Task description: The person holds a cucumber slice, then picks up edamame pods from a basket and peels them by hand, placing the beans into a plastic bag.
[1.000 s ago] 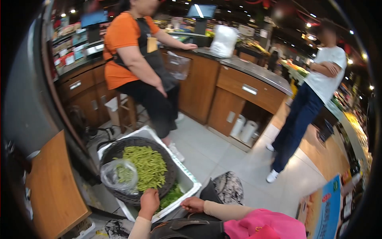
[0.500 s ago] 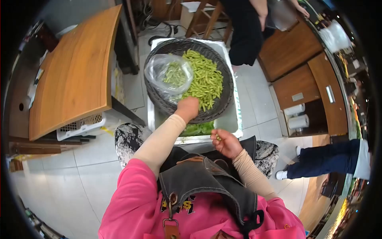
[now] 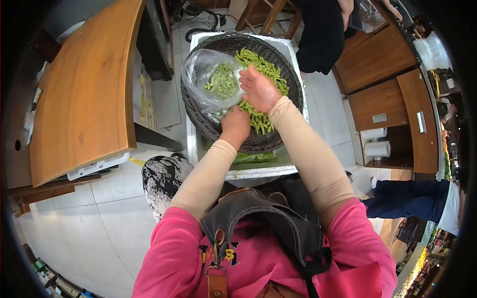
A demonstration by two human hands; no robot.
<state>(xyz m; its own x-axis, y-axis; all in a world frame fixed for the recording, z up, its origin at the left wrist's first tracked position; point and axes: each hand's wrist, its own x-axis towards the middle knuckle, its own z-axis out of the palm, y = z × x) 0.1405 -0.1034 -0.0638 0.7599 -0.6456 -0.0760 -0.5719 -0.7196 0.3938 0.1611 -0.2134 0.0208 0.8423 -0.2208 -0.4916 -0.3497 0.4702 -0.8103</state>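
Note:
A dark woven basket (image 3: 293,107) rests on a white foam box (image 3: 191,144). Loose green pods (image 3: 266,64) fill its right side, and an open clear plastic bag (image 3: 191,74) with more pods (image 3: 222,82) inside lies at its left. My left hand (image 3: 235,126) is closed at the lower edge of the bag; its fingertips are hidden, so what they grip is unclear. Over the pods, by the bag's right edge, my right hand (image 3: 261,90) is held with its fingers apart and nothing visible in them. Green leaves (image 3: 253,157) show in the box below the basket.
A wooden desk (image 3: 84,94) stands at the left. Wooden cabinets (image 3: 377,107) with white rolls (image 3: 377,149) are at the right. A person in black trousers (image 3: 320,37) is beyond the basket; another in dark blue trousers (image 3: 410,198) is at the right. A wooden stool (image 3: 271,20) stands behind.
My right hand has moved forward from near my lap to the bag's edge, and its fingers have opened; the pod it held no longer shows. My left hand remains by the bag.

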